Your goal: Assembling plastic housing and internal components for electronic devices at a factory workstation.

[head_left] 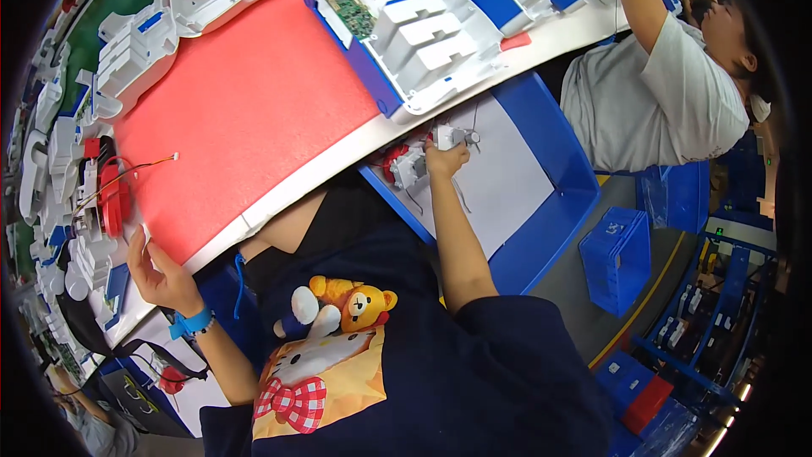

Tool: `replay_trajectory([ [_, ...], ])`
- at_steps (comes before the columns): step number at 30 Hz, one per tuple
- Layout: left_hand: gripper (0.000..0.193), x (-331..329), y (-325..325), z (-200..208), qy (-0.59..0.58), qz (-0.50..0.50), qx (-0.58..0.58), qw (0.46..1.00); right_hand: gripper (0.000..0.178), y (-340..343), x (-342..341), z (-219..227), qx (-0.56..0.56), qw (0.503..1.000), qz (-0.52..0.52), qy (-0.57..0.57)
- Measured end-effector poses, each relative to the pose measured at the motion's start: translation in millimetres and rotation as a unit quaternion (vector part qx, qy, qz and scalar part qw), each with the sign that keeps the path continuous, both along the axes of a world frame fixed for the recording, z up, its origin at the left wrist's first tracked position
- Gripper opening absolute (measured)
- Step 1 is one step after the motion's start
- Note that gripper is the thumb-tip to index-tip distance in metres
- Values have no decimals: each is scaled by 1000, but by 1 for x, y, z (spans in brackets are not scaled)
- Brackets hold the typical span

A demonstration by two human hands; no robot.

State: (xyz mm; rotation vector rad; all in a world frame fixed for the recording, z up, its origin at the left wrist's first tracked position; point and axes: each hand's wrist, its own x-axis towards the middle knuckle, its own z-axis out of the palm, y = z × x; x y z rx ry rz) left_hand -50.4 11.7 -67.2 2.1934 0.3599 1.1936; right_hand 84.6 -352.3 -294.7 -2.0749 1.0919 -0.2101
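My right hand (pixel 447 161) reaches into a blue bin (pixel 541 233) below the table edge. Its fingers are closed on a small white plastic part with a round grey piece (pixel 459 137) and dark wires. Beside it in the bin lies another white part (pixel 410 167) with a red piece. At the near left edge of the table is my left hand (pixel 162 279), fingers apart and nothing visible in them. Just beyond it are a red part (pixel 112 199) and a cable (pixel 139 167) ending in a small white connector.
A red mat (pixel 254 110) covers the white-edged table. White and blue housings, one with a green circuit board (pixel 351 13), line its far side. A co-worker in a grey shirt (pixel 651 101) is at the right. A blue crate (pixel 616 258) stands behind the bin.
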Motion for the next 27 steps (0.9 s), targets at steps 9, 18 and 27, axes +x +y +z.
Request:
replay_trajectory([
  [9,19,-2,-7,-1,-19,-2,-20,1000,58,-35,-17,33,-68,952,263,140],
  [18,17,-1,-9,4,-23,6,-12,1000,66,-109,9,9,-171,920,342,88],
  [27,21,-6,-12,-3,12,4,6,1000,66,-79,10,6,14,961,227,156],
])
